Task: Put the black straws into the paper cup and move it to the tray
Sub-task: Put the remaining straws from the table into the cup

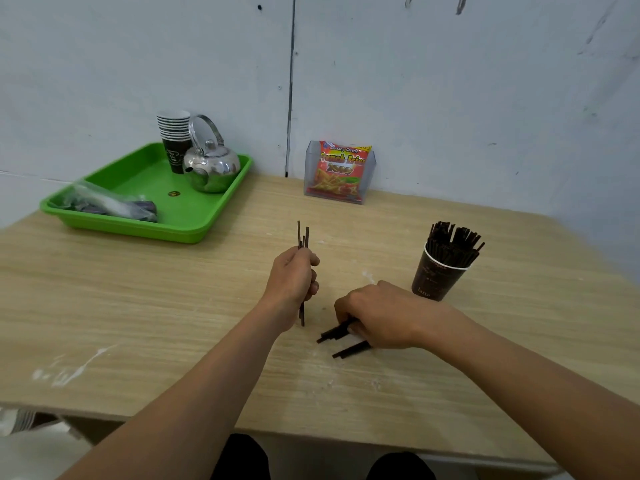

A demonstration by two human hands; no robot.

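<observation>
Left hand (293,276) grips a few black straws (302,237) upright above the table (138,306). Right hand (381,315), fingers curled, gathers loose straws (334,333) lying flat. Paper cup (436,277), packed with straws, stands right; green tray (194,223) far left.

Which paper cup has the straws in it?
The single cup on the table beside the right hand. The stacked cups on the green tray have none.
</observation>
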